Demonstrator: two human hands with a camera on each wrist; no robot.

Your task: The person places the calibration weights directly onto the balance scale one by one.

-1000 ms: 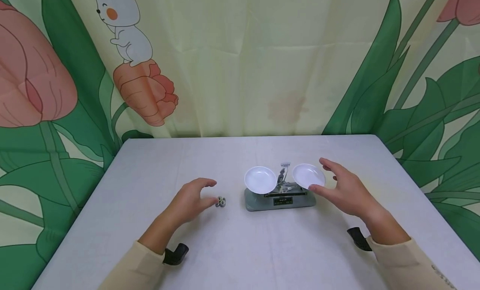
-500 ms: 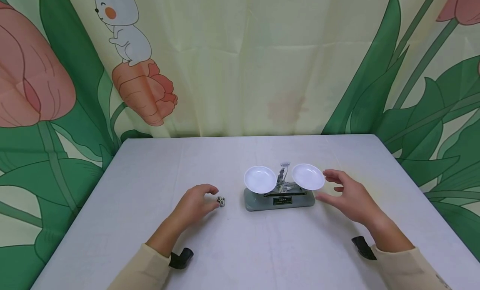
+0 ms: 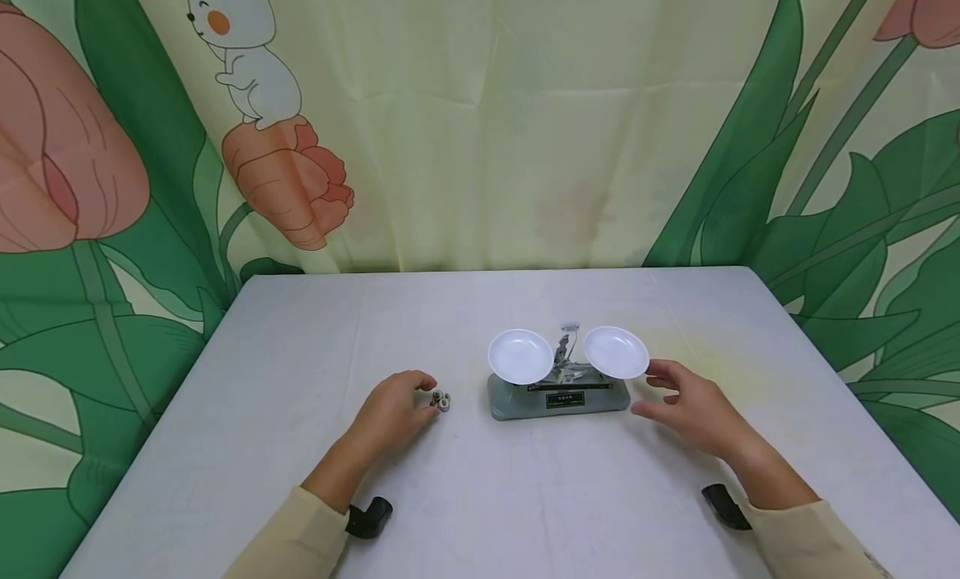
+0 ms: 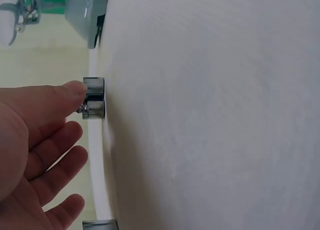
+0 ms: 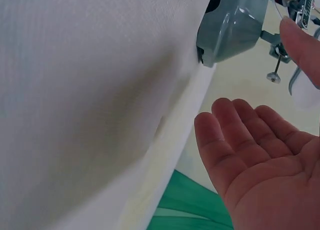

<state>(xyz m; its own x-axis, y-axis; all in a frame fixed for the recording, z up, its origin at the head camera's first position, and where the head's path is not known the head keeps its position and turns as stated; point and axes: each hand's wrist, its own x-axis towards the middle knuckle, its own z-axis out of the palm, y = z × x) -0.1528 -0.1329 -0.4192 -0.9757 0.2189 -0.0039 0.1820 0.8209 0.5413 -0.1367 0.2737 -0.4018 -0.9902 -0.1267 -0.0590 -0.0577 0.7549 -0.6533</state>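
Observation:
A balance scale (image 3: 558, 401) with a grey base and two white pans stands right of the table's middle. To its left is a small cluster of shiny metal weights (image 3: 442, 401). My left hand (image 3: 390, 408) reaches to them, with its thumb tip overlapping the metal weights (image 4: 94, 109) in the left wrist view and its other fingers loosely bent. My right hand (image 3: 697, 406) is at the scale's right side, fingertips close to the right pan (image 3: 617, 352). In the right wrist view, the fingers of the right hand (image 5: 265, 160) are extended with nothing in them.
A white cloth covers the table (image 3: 480, 496). Another metal cylinder (image 4: 100, 225) shows at the bottom of the left wrist view. Behind the table hangs a curtain (image 3: 480, 129) printed with flowers and a rabbit.
My right hand has moved down and slightly right from over the right pan to beside the scale. My left hand has shifted slightly right, nearer the weights.

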